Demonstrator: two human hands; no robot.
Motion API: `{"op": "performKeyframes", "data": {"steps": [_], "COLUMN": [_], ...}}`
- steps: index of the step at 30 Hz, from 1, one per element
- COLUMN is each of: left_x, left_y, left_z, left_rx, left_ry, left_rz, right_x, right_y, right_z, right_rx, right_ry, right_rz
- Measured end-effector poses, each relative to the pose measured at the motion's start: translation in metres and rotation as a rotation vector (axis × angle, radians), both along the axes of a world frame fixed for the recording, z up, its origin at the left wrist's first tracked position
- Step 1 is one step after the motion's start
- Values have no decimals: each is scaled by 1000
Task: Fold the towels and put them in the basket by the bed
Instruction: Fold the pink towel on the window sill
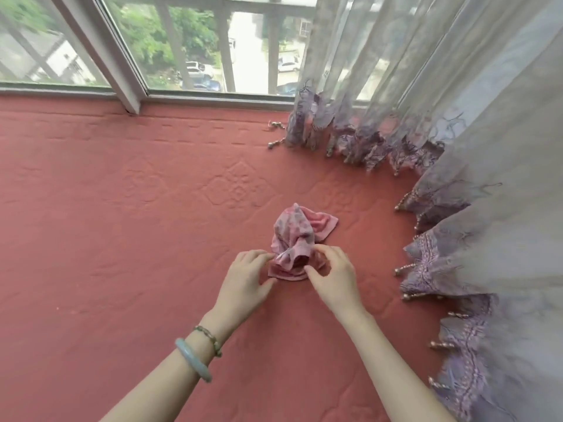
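One small pink towel (292,236) is seen, bunched up in a heap and not folded flat. It is laid on a red quilted cover (122,239), a little right of the middle and well apart from the window (182,41). Two hands are held at the near end of the towel, one on each side. The left hand (246,275) is placed at the towel's left edge. Its fingers are bent, and a bit of cloth is pinched between the fingertips and the thumb. The right hand (332,275) is placed at the right edge. There the cloth is nipped between the first finger on top and the thumb lower down, and the other fingers are curled loosely. The far part of the towel is left lying on the cover. A pale green bangle (193,359) and a thin beaded bracelet (210,338) are worn on the left wrist. A thin purple curtain (457,117) is hung at the right, and its beaded hem is spread on the cover, near the towel but not touching it. Trees and parked cars are seen through the glass.
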State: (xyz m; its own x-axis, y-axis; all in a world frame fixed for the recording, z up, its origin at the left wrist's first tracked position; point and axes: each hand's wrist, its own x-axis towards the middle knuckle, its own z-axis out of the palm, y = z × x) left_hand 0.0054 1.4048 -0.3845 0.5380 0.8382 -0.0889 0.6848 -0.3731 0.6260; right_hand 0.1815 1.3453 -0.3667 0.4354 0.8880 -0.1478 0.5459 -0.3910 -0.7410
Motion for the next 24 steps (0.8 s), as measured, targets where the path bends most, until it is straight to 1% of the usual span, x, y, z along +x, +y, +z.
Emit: {"op": "performKeyframes", "data": {"steps": [3, 5, 9, 12, 16, 18, 20, 24], "left_x": [7, 11, 13, 7, -5, -10, -17, -38], "left_y": [3, 5, 7, 9, 12, 12, 11, 12], "left_z": [-17, -20, -4, 22, 68, 95, 121, 170], "left_rx": [53, 72, 22, -11, -88, -156, -207, -243], "left_ry": [-31, -63, -142, -201, -262, -299, -297, -291], "left_rz": [4, 55, 141, 132, 132, 159, 184, 164], "right_x": [-2, -2, 3, 8, 12, 13, 14, 12], "right_y": [8, 12, 13, 10, 9, 7, 6, 1], "right_z": [-20, -23, -6, 24, 80, 110, 138, 190], "right_rx": [5, 34, 64, 70, 104, 119, 123, 119], "right_ry": [-51, -63, 19, 67, 136, 141, 134, 110], "right_rz": [-32, -70, -121, -143, -106, -76, -34, 36]}}
